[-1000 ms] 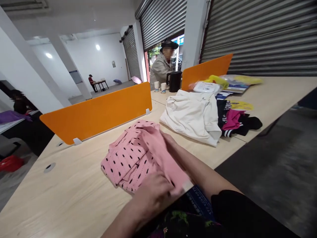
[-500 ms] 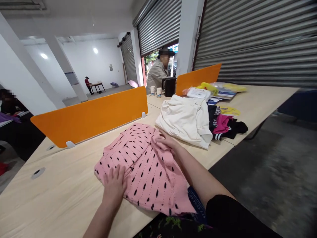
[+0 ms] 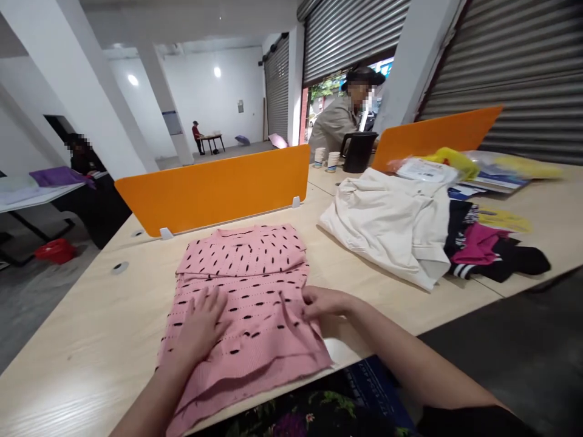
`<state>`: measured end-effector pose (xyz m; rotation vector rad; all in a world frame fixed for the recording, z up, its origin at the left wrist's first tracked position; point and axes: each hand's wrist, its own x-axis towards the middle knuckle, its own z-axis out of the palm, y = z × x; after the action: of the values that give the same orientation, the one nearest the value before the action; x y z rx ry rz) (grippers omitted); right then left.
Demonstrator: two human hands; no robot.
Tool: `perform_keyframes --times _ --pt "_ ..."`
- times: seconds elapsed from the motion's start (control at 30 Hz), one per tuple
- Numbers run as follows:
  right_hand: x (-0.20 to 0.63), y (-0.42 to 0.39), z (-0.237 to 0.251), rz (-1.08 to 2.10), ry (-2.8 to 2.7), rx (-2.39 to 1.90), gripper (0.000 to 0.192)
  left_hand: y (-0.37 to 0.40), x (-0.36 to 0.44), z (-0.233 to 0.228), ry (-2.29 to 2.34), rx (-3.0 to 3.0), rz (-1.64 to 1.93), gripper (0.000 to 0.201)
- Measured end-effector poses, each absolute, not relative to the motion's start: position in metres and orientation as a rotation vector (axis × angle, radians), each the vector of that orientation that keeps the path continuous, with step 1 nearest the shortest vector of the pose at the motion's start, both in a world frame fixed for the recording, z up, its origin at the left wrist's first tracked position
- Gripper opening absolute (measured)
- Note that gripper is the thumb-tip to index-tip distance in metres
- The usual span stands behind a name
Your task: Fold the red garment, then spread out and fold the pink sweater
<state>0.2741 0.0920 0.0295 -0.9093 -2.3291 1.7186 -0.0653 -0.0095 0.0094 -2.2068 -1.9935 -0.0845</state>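
A pink knit sweater (image 3: 248, 264) with black dashes lies on the table in front of me, its upper part and sleeves folded across in a band. My left hand (image 3: 204, 321) rests flat on its left half, fingers spread. At the right edge my right hand (image 3: 325, 302) pinches the knit between thumb and fingers, raising a small crease. The ribbed hem is rumpled and hangs partly past the near table edge. To the right sits a cream-white garment (image 3: 387, 221), loosely folded, apart from both hands.
Beyond the cream garment are black and magenta clothes (image 3: 483, 246) and plastic-wrapped packages (image 3: 428, 171). Orange dividers (image 3: 218, 191) stand along the table's middle. Paper cups (image 3: 333, 162) and a black pitcher (image 3: 359, 153) are near a person in a hat (image 3: 337, 121) across the table.
The sweater has been turned and straightened, its neckline now facing away from me. My right hand has come nearer, down its right edge. The view has swung left.
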Motion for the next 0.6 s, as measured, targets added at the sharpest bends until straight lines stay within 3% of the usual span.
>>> perform_keyframes --times 0.07,0.17,0.37,0.47,0.6 --pt "0.301 0.088 0.044 1.92 -2.376 -0.8 0.023 -0.038 -0.063 -0.009 -1.995 -2.291 -0.074 0.052" --pt "0.332 0.085 0.07 1.866 -2.348 -0.924 0.031 -0.067 -0.064 -0.023 -1.99 -2.277 -0.128 0.052" --pt "0.261 0.095 0.085 0.759 -2.249 -1.086 0.034 -0.049 -0.035 -0.013 -1.956 -2.344 -0.207 0.048" --pt "0.188 0.111 0.056 0.473 -2.586 -0.911 0.035 -0.035 -0.024 -0.009 -1.959 -2.371 -0.336 0.042" --pt "0.141 0.141 0.03 0.179 -2.795 -0.891 0.02 -0.034 -0.027 -0.008 -2.035 -2.343 -0.431 0.041"
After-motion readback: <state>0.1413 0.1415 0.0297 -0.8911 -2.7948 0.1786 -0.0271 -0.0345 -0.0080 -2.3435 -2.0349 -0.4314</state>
